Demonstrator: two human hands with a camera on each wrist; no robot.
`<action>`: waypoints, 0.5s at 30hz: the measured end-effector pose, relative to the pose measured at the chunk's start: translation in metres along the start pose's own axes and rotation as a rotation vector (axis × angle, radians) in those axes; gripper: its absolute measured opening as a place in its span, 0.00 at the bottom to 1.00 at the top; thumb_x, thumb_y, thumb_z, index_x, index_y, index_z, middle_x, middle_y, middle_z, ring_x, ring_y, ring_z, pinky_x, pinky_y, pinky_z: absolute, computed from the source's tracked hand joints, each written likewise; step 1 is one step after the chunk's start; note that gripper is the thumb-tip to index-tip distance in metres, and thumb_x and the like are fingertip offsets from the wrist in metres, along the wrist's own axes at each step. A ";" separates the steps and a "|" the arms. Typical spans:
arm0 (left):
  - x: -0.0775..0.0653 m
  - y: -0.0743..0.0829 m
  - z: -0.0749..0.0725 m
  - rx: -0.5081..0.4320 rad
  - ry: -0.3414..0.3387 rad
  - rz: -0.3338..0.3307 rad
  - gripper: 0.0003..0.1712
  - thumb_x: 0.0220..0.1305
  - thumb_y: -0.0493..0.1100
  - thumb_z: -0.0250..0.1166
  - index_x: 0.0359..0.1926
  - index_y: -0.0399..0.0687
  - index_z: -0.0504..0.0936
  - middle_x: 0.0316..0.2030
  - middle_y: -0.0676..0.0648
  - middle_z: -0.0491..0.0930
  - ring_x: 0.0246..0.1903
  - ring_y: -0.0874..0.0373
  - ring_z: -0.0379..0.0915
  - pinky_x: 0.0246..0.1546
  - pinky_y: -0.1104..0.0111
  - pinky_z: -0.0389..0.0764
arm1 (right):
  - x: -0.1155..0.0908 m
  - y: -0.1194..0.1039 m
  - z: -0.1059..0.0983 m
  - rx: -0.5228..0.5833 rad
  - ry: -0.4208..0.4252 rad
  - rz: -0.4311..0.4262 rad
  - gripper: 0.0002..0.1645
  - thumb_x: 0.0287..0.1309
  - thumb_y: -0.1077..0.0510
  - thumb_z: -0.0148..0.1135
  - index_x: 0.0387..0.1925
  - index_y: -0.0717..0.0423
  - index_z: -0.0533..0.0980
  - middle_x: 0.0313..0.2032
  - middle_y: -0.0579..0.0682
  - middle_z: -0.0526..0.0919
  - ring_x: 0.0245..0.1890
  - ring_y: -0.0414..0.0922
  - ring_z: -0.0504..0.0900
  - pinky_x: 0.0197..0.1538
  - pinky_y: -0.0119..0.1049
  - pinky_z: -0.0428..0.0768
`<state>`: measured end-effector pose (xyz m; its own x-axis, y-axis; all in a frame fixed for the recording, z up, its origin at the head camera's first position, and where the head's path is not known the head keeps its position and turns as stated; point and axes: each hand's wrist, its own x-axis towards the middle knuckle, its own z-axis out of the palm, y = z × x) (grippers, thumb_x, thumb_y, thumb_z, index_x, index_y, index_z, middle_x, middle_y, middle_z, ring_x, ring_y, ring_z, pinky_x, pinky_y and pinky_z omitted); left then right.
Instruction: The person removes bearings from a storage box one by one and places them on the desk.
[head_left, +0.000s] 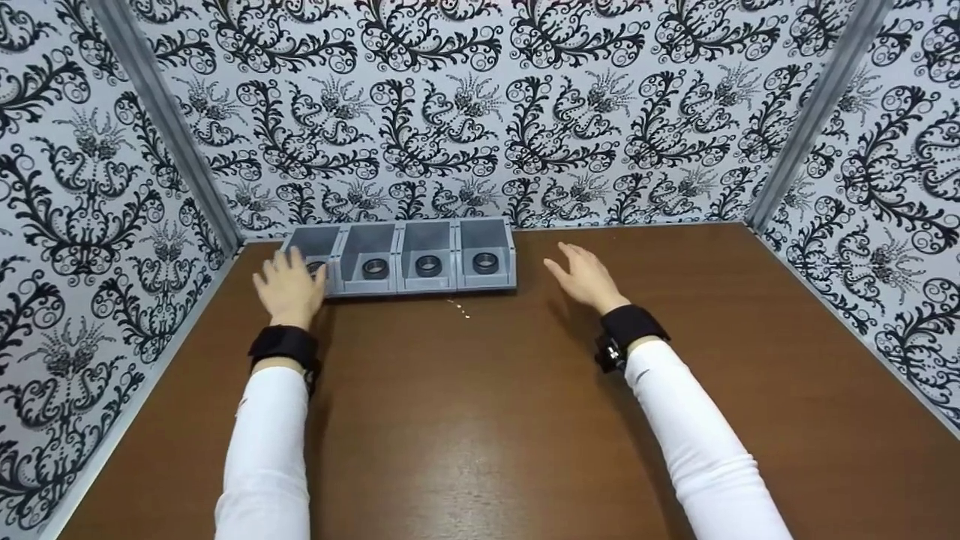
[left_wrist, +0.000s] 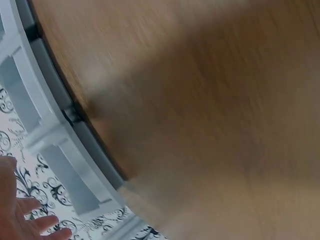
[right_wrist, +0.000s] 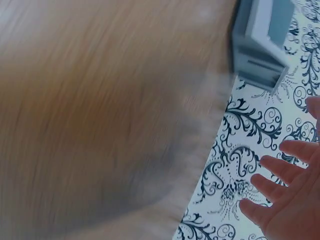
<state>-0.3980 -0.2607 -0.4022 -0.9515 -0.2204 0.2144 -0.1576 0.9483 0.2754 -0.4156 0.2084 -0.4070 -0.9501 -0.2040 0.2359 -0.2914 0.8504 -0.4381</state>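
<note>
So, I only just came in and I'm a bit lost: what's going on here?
A person's left hand is out at the leftmost gray bin, partly hiding the dark ring inside; whether it touches the bin isn't clear. The right hand is off to the right of the row, apart from it. Neither hand grips anything. The other three bins on the brown table each contain one dark ring.

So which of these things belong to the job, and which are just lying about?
Likely part of the job:
left hand
right hand
row of grey bins
dark rings in the bins

Apparently just surroundings:
brown table
patterned walls
pale specks on the table
</note>
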 end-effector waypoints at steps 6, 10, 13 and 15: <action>0.000 -0.015 0.003 -0.059 0.028 -0.112 0.45 0.79 0.53 0.52 0.78 0.23 0.49 0.75 0.20 0.51 0.73 0.23 0.50 0.74 0.34 0.51 | 0.005 -0.011 0.013 0.097 -0.036 0.002 0.39 0.80 0.49 0.51 0.75 0.76 0.59 0.74 0.73 0.63 0.76 0.67 0.60 0.79 0.55 0.55; 0.003 -0.023 0.004 -0.096 -0.005 -0.144 0.45 0.80 0.52 0.51 0.78 0.21 0.46 0.74 0.18 0.51 0.71 0.20 0.53 0.72 0.34 0.57 | 0.005 -0.018 0.024 0.151 -0.065 0.009 0.39 0.80 0.50 0.52 0.75 0.77 0.58 0.74 0.73 0.62 0.76 0.66 0.60 0.80 0.54 0.55; 0.008 -0.028 0.005 -0.124 -0.036 -0.148 0.45 0.80 0.50 0.50 0.77 0.18 0.45 0.72 0.16 0.52 0.68 0.18 0.55 0.70 0.33 0.61 | 0.006 -0.025 0.030 0.182 -0.074 0.013 0.38 0.79 0.52 0.54 0.74 0.78 0.59 0.73 0.74 0.63 0.76 0.66 0.61 0.79 0.54 0.56; 0.012 -0.032 0.006 -0.143 -0.050 -0.146 0.44 0.80 0.50 0.50 0.76 0.17 0.45 0.70 0.15 0.54 0.67 0.18 0.57 0.68 0.33 0.63 | 0.006 -0.029 0.033 0.195 -0.072 0.015 0.38 0.79 0.53 0.54 0.73 0.79 0.59 0.73 0.74 0.64 0.76 0.66 0.61 0.79 0.53 0.57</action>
<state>-0.4061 -0.2927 -0.4141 -0.9337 -0.3385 0.1166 -0.2594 0.8642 0.4311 -0.4168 0.1665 -0.4210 -0.9581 -0.2318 0.1682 -0.2860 0.7450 -0.6027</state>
